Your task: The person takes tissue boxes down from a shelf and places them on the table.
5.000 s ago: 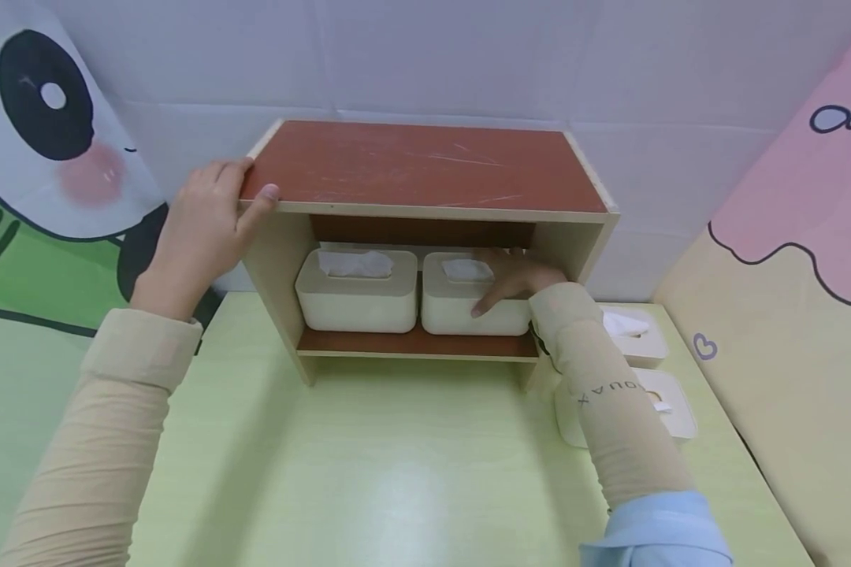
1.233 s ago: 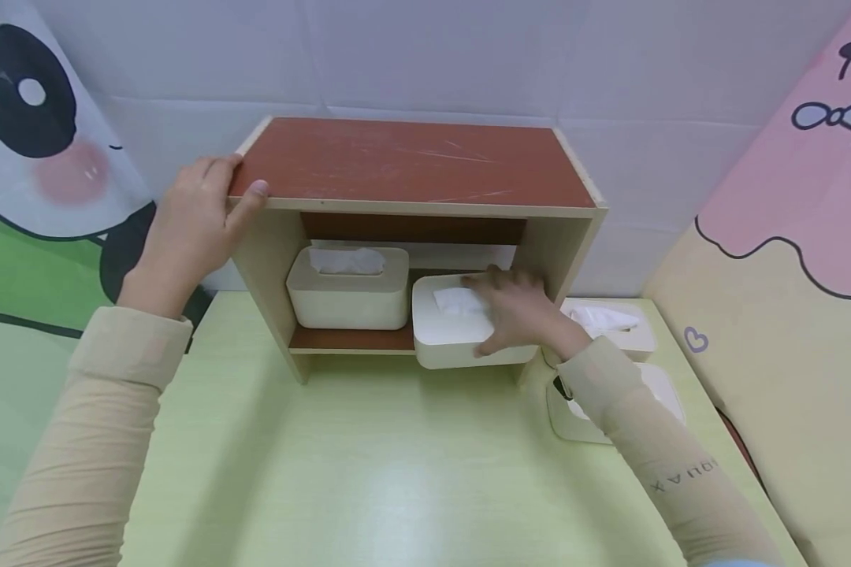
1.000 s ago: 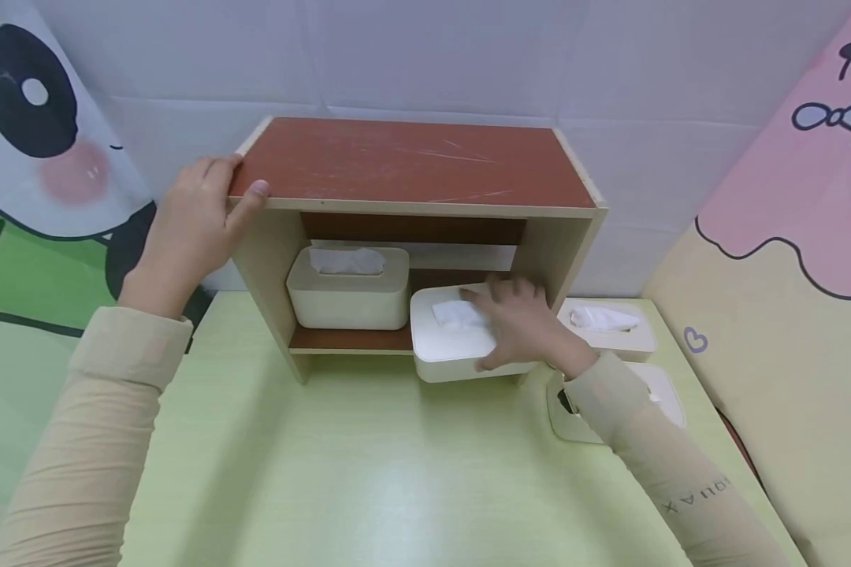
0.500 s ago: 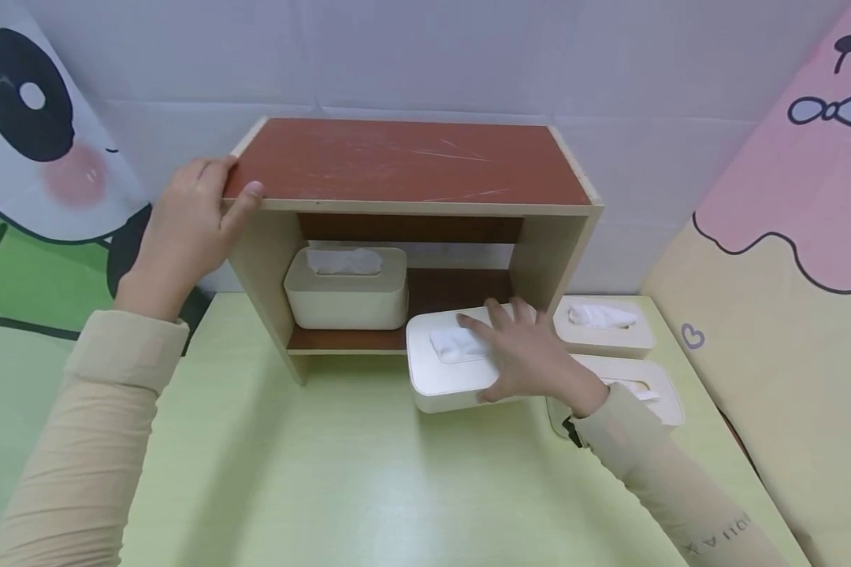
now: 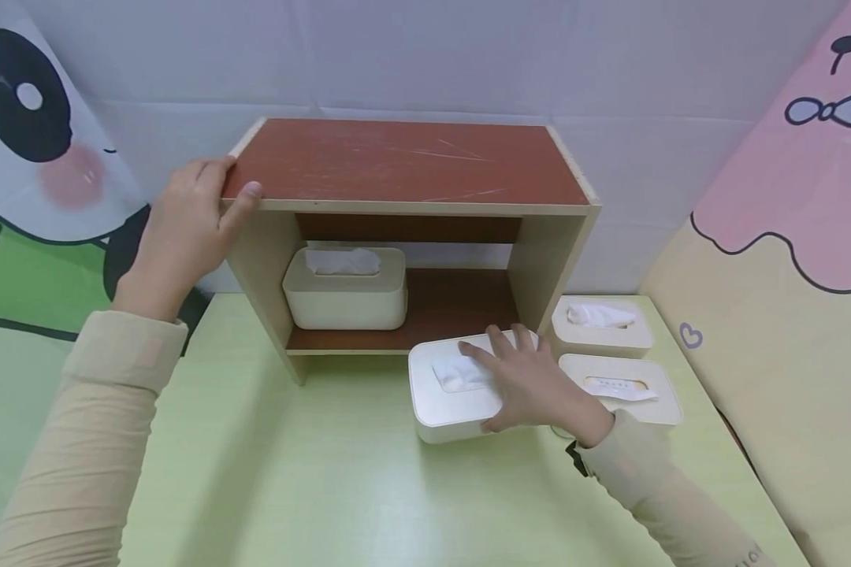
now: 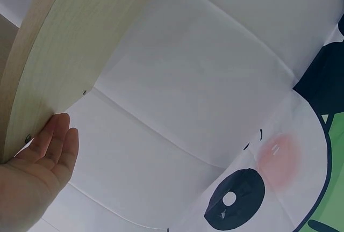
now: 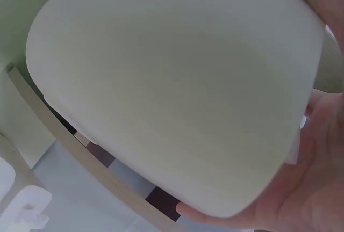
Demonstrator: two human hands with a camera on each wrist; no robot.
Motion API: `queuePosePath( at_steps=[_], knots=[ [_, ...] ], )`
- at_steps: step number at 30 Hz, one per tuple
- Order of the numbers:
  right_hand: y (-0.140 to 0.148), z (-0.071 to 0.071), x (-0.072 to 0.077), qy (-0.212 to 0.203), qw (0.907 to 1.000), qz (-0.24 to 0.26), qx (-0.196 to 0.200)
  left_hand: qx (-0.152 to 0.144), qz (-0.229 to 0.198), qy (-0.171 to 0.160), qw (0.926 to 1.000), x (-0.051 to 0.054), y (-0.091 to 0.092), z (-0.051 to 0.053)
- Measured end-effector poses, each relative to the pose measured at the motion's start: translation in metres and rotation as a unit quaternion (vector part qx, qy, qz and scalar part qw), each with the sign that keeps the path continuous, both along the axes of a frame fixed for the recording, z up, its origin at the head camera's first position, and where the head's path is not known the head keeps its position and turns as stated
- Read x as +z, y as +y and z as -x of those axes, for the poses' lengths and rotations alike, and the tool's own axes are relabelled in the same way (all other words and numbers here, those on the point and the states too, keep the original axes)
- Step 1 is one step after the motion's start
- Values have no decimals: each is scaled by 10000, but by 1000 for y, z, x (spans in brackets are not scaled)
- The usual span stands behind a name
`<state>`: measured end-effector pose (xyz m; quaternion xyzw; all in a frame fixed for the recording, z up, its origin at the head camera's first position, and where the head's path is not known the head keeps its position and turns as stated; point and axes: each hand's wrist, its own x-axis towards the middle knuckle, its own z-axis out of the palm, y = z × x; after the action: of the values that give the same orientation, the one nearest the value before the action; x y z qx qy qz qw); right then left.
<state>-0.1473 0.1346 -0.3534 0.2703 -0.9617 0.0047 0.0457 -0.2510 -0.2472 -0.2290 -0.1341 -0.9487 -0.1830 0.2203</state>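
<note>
My right hand (image 5: pixel 539 386) grips a cream tissue box (image 5: pixel 448 425) from above, thumb on its near side and fingers over the far side. The box hangs in front of the shelf, slightly tilted, with white tissue at its slot. Its broad pale side (image 7: pixel 172 92) fills the right wrist view. My left hand (image 5: pixel 184 232) holds the front left top corner of the small wooden shelf unit (image 5: pixel 411 165); its fingers (image 6: pixel 64 146) lie along the side panel in the left wrist view. Another tissue box (image 5: pixel 343 299) sits at the left of the inner shelf.
Two more tissue boxes stand right of the shelf unit, one at the back (image 5: pixel 603 339) and one nearer (image 5: pixel 620 378). A pale green tabletop (image 5: pixel 340 472) spreads in front. Cartoon-printed sheets (image 5: pixel 432 55) cover the walls around it.
My right hand has drawn the right-hand tissue box out of the shelf, toward me and down, leaving its place on the shelf bare. The left hand stays at the corner.
</note>
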Motion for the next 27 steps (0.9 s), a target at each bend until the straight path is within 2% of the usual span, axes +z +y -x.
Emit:
queuePosePath(
  at_steps=[12, 27],
  knots=[
    [0, -3, -32, -372, 9991, 86, -193, 6, 0, 66, 10000, -1, 1, 0],
    [3, 5, -76, -577, 9972, 177, -446, 87, 24, -45, 9999, -1, 1, 0]
  ],
)
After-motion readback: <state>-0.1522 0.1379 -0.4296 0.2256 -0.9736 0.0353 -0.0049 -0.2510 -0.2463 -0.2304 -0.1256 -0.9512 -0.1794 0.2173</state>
